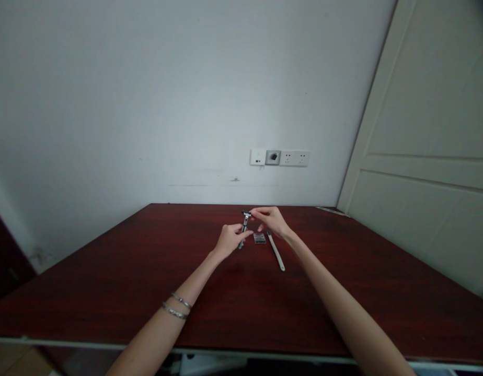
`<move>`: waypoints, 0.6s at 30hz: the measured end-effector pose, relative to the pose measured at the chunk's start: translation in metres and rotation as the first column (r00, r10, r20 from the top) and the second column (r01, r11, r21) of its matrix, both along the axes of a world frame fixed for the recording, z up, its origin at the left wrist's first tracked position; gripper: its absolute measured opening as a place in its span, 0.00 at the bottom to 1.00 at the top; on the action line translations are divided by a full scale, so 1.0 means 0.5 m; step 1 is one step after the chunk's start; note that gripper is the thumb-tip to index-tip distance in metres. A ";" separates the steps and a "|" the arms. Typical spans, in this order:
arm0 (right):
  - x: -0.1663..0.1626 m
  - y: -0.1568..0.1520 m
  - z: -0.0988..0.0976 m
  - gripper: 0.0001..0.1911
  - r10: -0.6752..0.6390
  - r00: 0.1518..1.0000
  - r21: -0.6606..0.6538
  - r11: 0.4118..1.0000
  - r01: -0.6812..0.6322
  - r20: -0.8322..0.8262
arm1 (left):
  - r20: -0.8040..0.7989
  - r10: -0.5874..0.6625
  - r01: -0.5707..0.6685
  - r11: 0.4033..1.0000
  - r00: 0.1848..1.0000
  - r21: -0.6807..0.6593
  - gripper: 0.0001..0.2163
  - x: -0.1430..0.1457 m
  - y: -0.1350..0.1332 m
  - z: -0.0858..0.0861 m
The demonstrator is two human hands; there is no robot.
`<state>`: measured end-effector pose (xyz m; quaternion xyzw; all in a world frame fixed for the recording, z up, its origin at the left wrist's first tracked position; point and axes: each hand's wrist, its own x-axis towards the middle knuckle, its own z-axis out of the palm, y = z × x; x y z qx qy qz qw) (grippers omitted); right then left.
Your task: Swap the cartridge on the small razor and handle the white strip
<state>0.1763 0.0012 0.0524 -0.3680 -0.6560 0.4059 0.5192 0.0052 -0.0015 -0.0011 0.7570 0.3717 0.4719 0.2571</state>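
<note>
A razor [245, 221] with a silver and dark handle is held nearly upright above the table, its head at the top. My left hand [229, 240] is closed around the handle, thumb and fingers on either side. At the razor's head, my right hand [271, 219] pinches the right end between thumb and fingers. Just below the hands lies a small clear case [259, 238] with dark contents, too small to make out. To its right rests a long, thin white stick-like handle [276, 253] with a dark far end.
The dark red wooden table [119, 271] reaches back to a pale wall [186, 104]. Wall sockets [294, 158] sit above its back edge. A white panelled door [429, 141] stands along the right side. A thin strip [333, 211] lies at the back right corner.
</note>
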 end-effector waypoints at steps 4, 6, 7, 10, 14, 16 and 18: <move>0.000 -0.001 0.000 0.18 0.009 0.999 -0.020 1.000 -0.009 -0.034 | 0.023 -0.001 0.001 1.000 1.000 0.003 0.16 0.002 -0.001 -0.001; 0.001 -0.001 -0.001 0.18 0.002 0.999 -0.038 0.999 -0.004 -0.048 | 0.028 -0.004 0.004 1.000 1.000 0.002 0.15 0.002 -0.001 0.000; 0.002 -0.001 -0.001 0.18 -0.007 0.998 -0.047 0.999 0.004 -0.055 | 0.029 -0.006 0.006 1.000 1.000 -0.003 0.15 0.001 0.000 0.000; 0.007 -0.002 0.003 0.17 -0.056 0.996 -0.062 0.997 0.052 -0.069 | 0.040 -0.012 0.013 1.000 0.999 -0.027 0.16 -0.001 0.005 -0.001; 0.019 -0.006 0.009 0.16 -0.135 0.990 -0.085 0.988 0.132 -0.035 | 0.069 -0.036 0.041 0.997 0.997 -0.072 0.16 -0.007 0.021 -0.004; 0.025 -0.007 0.005 0.15 -0.156 0.988 -0.085 0.984 0.157 0.018 | 0.086 -0.055 0.062 0.995 0.995 -0.083 0.16 -0.011 0.032 -0.005; 0.028 -0.008 -0.004 0.14 -0.159 0.982 -0.071 0.983 0.167 0.101 | 0.109 -0.066 0.076 0.992 0.992 -0.096 0.16 -0.017 0.043 -0.002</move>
